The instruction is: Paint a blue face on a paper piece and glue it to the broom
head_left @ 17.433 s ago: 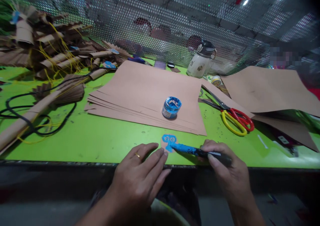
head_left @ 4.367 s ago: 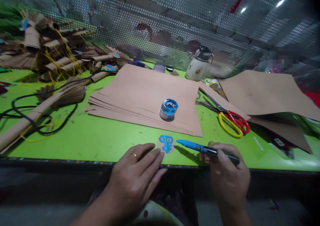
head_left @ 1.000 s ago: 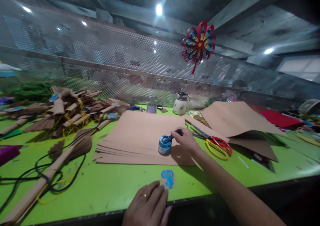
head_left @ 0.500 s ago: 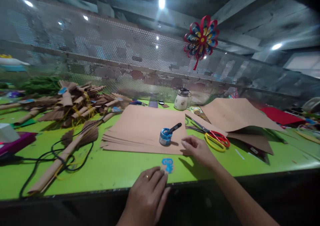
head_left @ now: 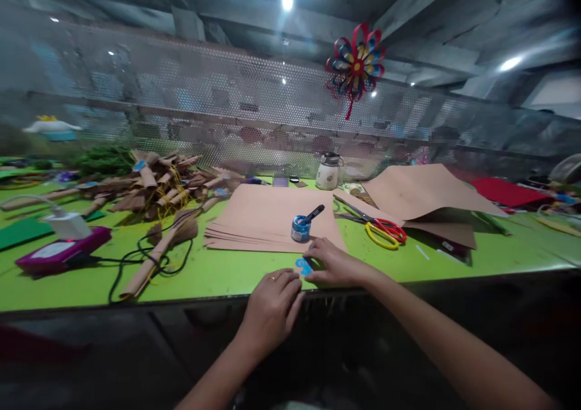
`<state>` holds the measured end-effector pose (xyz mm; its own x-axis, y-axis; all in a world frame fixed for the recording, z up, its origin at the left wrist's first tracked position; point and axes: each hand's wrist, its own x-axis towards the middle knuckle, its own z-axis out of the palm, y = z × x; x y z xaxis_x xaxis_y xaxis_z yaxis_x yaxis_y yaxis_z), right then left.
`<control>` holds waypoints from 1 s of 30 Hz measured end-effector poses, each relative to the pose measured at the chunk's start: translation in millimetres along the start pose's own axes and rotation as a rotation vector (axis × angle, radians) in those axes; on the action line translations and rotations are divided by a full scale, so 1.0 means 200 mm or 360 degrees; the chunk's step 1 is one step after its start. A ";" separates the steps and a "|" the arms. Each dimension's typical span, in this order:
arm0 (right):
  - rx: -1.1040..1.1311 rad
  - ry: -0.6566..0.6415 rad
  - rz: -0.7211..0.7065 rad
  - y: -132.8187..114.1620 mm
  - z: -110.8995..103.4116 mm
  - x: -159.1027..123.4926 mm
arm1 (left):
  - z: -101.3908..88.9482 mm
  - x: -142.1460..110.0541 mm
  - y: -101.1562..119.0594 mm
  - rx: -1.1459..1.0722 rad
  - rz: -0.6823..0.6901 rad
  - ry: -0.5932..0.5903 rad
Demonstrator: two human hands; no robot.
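Note:
A small cut-out (head_left: 302,267), brown with blue paint on its face, lies flat near the table's front edge. My left hand (head_left: 275,304) rests at its left side, fingers bent side by side, fingertips at its edge, thumb apart below. Over the cut-out's right side is my right hand (head_left: 334,263), thumb and fingers apart, covering part of it. Just behind, a jar of blue paint (head_left: 300,231) stands on a stack of brown paper sheets (head_left: 254,216). A black-handled tool (head_left: 314,214) leans in the jar; its tip is hidden.
Scissors with red and yellow handles (head_left: 385,231) lie right of the stack, beside larger brown sheets (head_left: 422,192). To the left are a rolled-paper piece (head_left: 154,258), black cord, a purple box with a white plug (head_left: 63,249) and a heap of paper rolls (head_left: 167,183). A jug (head_left: 327,172) stands behind.
My right hand has moved left and nearer, from the paper stack's edge to the cut-out. My left hand stays beside the cut-out. The camera view has shifted.

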<state>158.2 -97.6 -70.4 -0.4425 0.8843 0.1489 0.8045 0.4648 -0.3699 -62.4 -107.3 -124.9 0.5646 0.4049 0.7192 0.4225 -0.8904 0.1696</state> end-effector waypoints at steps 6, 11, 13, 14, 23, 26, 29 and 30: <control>0.0036 0.0084 0.0039 0.03 0.03 0.02 | 0.01 -0.01 -0.01 -0.0080 -0.0200 -0.0039; 0.0098 0.0218 0.0057 0.01 0.05 -0.01 | 0.00 0.01 -0.01 -0.0220 -0.0442 -0.0113; 0.0130 0.0282 0.0061 0.01 0.07 -0.02 | -0.01 0.04 -0.02 -0.0287 -0.0546 -0.0166; 0.0147 0.0315 0.0067 0.01 0.09 -0.03 | -0.01 0.06 -0.04 -0.0324 -0.0598 -0.0202; 0.0296 0.0549 0.0071 0.00 0.17 -0.07 | 0.06 0.26 -0.18 -0.0670 -0.1088 -0.0447; 0.0390 0.0609 0.0076 0.00 0.18 -0.07 | 0.07 0.27 -0.17 -0.0756 -0.1173 -0.0442; 0.0544 0.0656 0.0106 0.00 0.17 -0.08 | 0.06 0.26 -0.17 -0.0859 -0.1239 -0.0409; 0.0608 0.0674 0.0130 0.01 0.17 -0.09 | 0.05 0.26 -0.17 -0.0899 -0.1256 -0.0394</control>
<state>154.6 -114.4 -104.3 -0.1244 0.8938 0.4309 0.5944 0.4149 -0.6889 -39.9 -53.9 -101.1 0.4267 0.8973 0.1128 0.3776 -0.2901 0.8794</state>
